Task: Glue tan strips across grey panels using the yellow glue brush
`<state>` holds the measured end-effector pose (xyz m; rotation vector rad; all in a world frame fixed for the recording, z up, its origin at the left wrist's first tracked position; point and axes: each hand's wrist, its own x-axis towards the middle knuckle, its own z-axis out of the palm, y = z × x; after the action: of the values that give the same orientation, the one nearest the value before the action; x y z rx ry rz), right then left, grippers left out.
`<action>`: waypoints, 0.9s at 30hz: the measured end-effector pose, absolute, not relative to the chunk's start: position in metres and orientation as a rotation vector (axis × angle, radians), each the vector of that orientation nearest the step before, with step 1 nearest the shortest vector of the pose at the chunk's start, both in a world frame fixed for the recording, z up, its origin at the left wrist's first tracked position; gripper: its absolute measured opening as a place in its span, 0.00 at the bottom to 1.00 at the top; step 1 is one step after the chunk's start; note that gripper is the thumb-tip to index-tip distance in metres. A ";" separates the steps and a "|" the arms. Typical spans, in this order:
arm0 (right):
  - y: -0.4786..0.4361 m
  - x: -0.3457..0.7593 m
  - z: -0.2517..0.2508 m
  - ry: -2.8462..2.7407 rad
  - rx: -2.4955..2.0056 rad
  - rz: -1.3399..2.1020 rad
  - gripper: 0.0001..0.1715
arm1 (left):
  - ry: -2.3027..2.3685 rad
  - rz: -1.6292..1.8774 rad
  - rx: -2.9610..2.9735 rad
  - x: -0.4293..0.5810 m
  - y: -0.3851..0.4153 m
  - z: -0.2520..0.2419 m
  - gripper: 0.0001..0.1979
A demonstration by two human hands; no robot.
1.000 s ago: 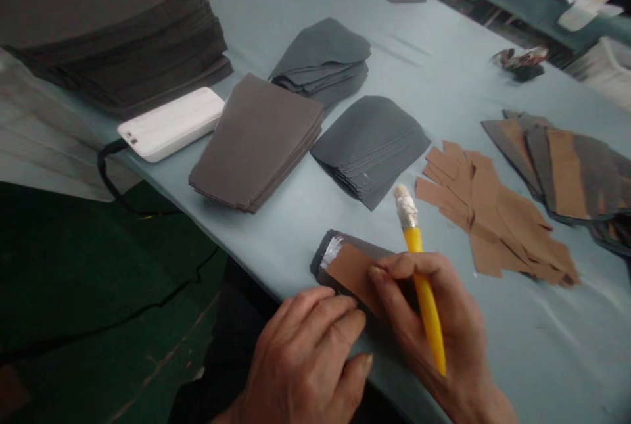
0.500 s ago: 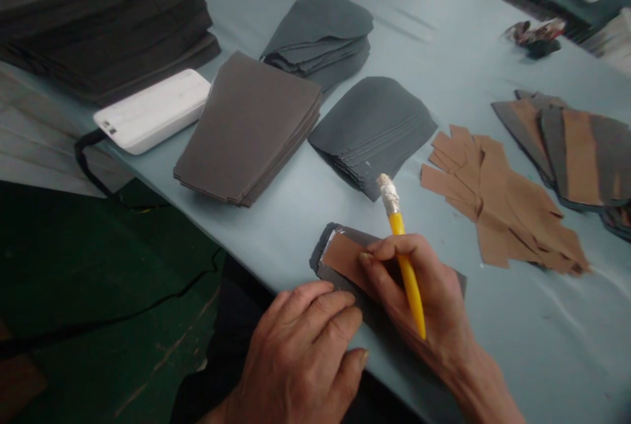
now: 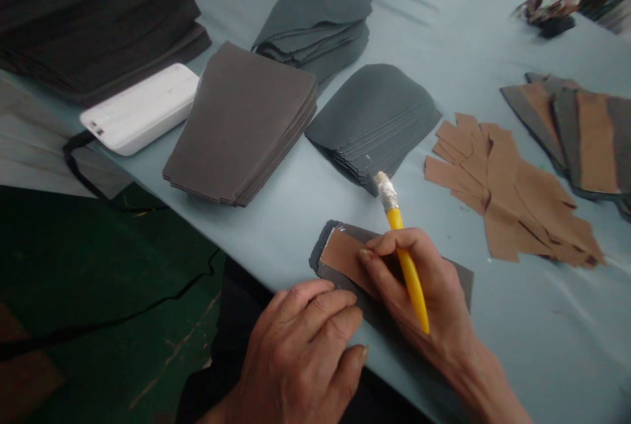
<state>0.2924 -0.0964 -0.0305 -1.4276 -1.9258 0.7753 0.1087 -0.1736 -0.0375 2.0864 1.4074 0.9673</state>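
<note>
My right hand (image 3: 424, 286) grips a yellow-handled brush (image 3: 411, 286), its whitish bristle end pointing up and away from the work. The thumb of that hand touches a brown strip (image 3: 345, 254) lying on a dark grey piece (image 3: 456, 276) at the table's near edge. White residue shows along the strip's far-left end. Beside it, my left hand (image 3: 308, 345) lies palm down with fingers loosely bent and thumb apart, fingertips at the grey piece's near edge. Nothing shows between its fingers. The right hand covers part of the strip and grey piece.
Loose brown strips (image 3: 517, 200) lie to the right, near grey pieces bearing brown strips (image 3: 596, 141). Ahead are a brown-grey stack (image 3: 246, 121) and two dark grey stacks (image 3: 374, 115). A white device (image 3: 142, 108) with a black cord sits left, by a tall dark pile (image 3: 98, 16).
The view has shifted slightly, so the stacks sit a little higher in the picture and the right-hand strips farther right. Both hands, the brush and the strip keep nearly the same places.
</note>
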 end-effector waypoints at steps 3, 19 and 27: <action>-0.096 0.292 -0.032 -1.922 -1.434 0.781 0.06 | 1.405 0.978 2.098 0.109 -0.174 -0.038 0.10; -0.091 0.289 -0.023 -2.038 -1.384 0.709 0.07 | 1.346 0.988 2.044 0.108 -0.170 -0.034 0.09; -0.091 0.290 -0.024 -2.077 -1.316 0.711 0.09 | 1.354 1.112 2.073 0.103 -0.158 -0.032 0.09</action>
<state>0.2901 -0.0908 -0.0244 -1.3156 -2.0774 0.7109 0.1028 -0.1584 -0.0321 2.0732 1.3542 1.1120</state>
